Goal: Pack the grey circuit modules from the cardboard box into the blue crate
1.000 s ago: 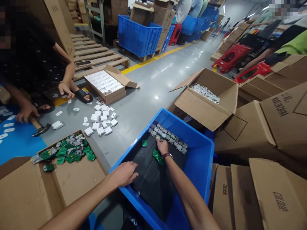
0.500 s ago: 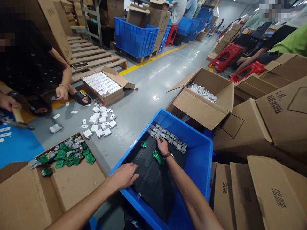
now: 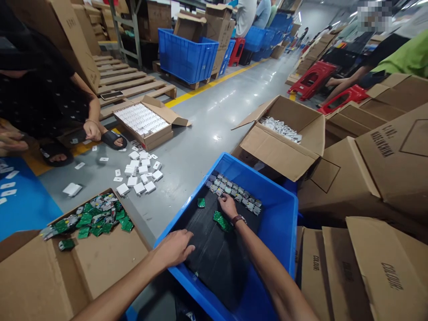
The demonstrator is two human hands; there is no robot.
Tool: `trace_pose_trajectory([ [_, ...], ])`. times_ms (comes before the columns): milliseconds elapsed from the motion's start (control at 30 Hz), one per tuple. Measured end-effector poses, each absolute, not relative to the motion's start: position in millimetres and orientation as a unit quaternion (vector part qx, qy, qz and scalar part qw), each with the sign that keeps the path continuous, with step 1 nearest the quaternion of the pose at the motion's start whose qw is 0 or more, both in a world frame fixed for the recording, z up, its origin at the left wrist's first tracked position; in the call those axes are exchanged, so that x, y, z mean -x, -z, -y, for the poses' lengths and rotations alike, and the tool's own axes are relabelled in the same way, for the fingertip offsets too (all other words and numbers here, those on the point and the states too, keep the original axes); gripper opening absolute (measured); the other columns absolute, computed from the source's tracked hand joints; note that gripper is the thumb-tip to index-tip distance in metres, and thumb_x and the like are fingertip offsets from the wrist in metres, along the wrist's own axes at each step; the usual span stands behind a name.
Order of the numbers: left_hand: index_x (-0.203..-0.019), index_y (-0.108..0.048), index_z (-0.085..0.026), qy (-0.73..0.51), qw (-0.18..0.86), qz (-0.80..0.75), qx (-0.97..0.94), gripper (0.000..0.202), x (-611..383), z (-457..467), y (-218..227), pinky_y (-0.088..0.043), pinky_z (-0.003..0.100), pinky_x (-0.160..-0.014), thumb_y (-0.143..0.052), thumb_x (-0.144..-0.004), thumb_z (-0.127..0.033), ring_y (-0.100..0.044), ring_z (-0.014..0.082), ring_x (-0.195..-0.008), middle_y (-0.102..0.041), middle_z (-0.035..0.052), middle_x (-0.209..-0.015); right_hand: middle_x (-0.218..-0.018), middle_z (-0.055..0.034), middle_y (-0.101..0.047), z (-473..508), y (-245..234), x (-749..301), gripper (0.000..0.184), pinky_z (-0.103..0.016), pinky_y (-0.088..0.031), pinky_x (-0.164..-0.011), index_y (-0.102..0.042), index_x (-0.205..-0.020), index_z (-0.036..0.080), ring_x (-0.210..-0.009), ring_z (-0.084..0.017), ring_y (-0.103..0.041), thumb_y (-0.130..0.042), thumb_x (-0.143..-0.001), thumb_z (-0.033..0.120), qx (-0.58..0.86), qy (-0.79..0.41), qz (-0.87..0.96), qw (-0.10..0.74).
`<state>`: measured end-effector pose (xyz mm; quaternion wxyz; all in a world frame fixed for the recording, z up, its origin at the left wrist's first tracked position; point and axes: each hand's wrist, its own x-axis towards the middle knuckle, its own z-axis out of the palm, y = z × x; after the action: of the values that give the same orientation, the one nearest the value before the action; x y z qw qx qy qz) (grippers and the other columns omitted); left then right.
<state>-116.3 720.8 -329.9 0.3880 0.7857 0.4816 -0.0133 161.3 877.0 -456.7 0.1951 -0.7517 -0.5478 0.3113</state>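
Our right hand (image 3: 228, 207) is inside the blue rectangular plastic bin (image 3: 279, 207), fingers pinched narrow at the small grey-and-silver electronic modules (image 3: 238, 197); can't tell if it grips one. Our left hand (image 3: 175, 247) is over the bin's left rim, fingers loosely curled, no load visible, probably bracing us. Rows sit tight on the bin's flat black sheet (image 3: 214, 254), likely to save room. Modules: right at our right fingertips, well apart from our left.

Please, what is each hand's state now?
Left hand: loosely open, no held thing visible.
Right hand: curled at the circuit-board modules; grip cannot be told.
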Motion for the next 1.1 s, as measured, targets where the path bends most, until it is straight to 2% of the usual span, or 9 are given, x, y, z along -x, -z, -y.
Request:
trace_pose_trajectory([
  [133, -0.120, -0.063, -0.019, 0.011, 0.387, -0.480, -0.787, 0.032, 116, -720, 333, -0.053, 0.039, -0.093, -0.049, -0.098, -0.036, -0.066, 0.0313, -0.111, -0.067, 0.0155, -0.119, -0.100, -0.0095, -0.071, -846, 445, -173, 0.058, -0.030, -0.050, -0.080, -0.069, -0.118, 0.015, -0.089, -0.023, -0.067, -0.082, -0.068, 0.042, 0.677, -0.337, 0.648, 0.087],
  [233, -0.120, -0.063, -0.019, 0.005, 0.382, -0.481, -0.789, 0.032, 116, -720, 333, -0.052, 0.039, -0.094, -0.049, -0.098, -0.036, -0.066, 0.0311, -0.111, -0.067, 0.0155, -0.119, -0.115, -0.0128, -0.067, -824, 439, -180, 0.065, -0.030, -0.049, -0.079, -0.068, -0.120, 0.017, -0.096, -0.025, -0.065, -0.086, -0.060, 0.032, 0.616, -0.317, 0.721, 0.004],
  [300, -0.120, -0.063, -0.019, 0.005, 0.382, -0.480, -0.790, 0.032, 116, -720, 332, -0.052, 0.039, -0.094, -0.048, -0.098, -0.037, -0.066, 0.0311, -0.111, -0.067, 0.0156, -0.120, -0.113, -0.0118, -0.068, -818, 439, -181, 0.054, -0.029, -0.049, -0.080, -0.069, -0.118, 0.017, -0.094, -0.024, -0.065, -0.079, -0.066, 0.026, 0.615, -0.314, 0.723, 0.017],
  [433, -0.122, -0.063, -0.018, 0.012, 0.378, -0.478, -0.792, 0.034, 116, -721, 329, -0.052, 0.040, -0.094, -0.047, -0.098, -0.037, -0.066, 0.0320, -0.112, -0.067, 0.0161, -0.122, -0.093, -0.0072, -0.073, -827, 443, -183, 0.036, -0.029, -0.051, -0.077, -0.073, -0.109, 0.016, -0.083, -0.021, -0.067, -0.066, -0.076, 0.028, 0.671, -0.360, 0.631, 0.146],
  [500, -0.123, -0.063, -0.018, 0.018, 0.377, -0.477, -0.794, 0.036, 116, -721, 329, -0.052, 0.041, -0.093, -0.047, -0.099, -0.038, -0.065, 0.0326, -0.113, -0.067, 0.0163, -0.124, -0.091, -0.0073, -0.073, -837, 445, -187, 0.037, -0.029, -0.052, -0.076, -0.073, -0.109, 0.015, -0.082, -0.021, -0.067, -0.065, -0.077, 0.031, 0.702, -0.356, 0.586, 0.194],
  [633, -0.121, -0.065, -0.018, 0.022, 0.379, -0.477, -0.792, 0.035, 116, -721, 331, -0.052, 0.040, -0.094, -0.046, -0.099, -0.039, -0.064, 0.0323, -0.116, -0.067, 0.0157, -0.125, -0.097, -0.0100, -0.074, -853, 446, -198, 0.043, -0.031, -0.052, -0.078, -0.071, -0.113, 0.014, -0.086, -0.022, -0.068, -0.067, -0.076, 0.035, 0.741, -0.323, 0.539, 0.235],
  [767, -0.124, -0.063, -0.018, 0.013, 0.378, -0.478, -0.792, 0.038, 117, -720, 335, -0.052, 0.039, -0.094, -0.046, -0.099, -0.040, -0.064, 0.0318, -0.115, -0.067, 0.0153, -0.125, -0.088, -0.0090, -0.074, -856, 446, -208, 0.038, -0.028, -0.051, -0.070, -0.071, -0.107, 0.013, -0.078, -0.021, -0.069, -0.054, -0.085, 0.039, 0.751, -0.343, 0.513, 0.236],
  [900, -0.125, -0.063, -0.018, 0.005, 0.378, -0.478, -0.793, 0.038, 117, -720, 340, -0.051, 0.037, -0.095, -0.046, -0.099, -0.040, -0.064, 0.0306, -0.116, -0.067, 0.0140, -0.125, -0.078, -0.0084, -0.073, -848, 446, -218, 0.043, -0.026, -0.049, -0.065, -0.071, -0.090, 0.013, -0.070, -0.020, -0.069, -0.039, -0.093, 0.041, 0.756, -0.338, 0.515, 0.222],
  [1100, -0.126, -0.063, -0.019, 0.001, 0.374, -0.478, -0.794, 0.038, 118, -719, 342, -0.050, 0.035, -0.096, -0.047, -0.100, -0.042, -0.064, 0.0293, -0.118, -0.068, 0.0127, -0.126, -0.070, -0.0099, -0.070, -843, 447, -237, 0.041, -0.030, -0.047, -0.072, -0.068, -0.067, 0.018, -0.076, -0.024, -0.067, -0.044, -0.092, 0.041, 0.776, -0.283, 0.537, 0.173],
])
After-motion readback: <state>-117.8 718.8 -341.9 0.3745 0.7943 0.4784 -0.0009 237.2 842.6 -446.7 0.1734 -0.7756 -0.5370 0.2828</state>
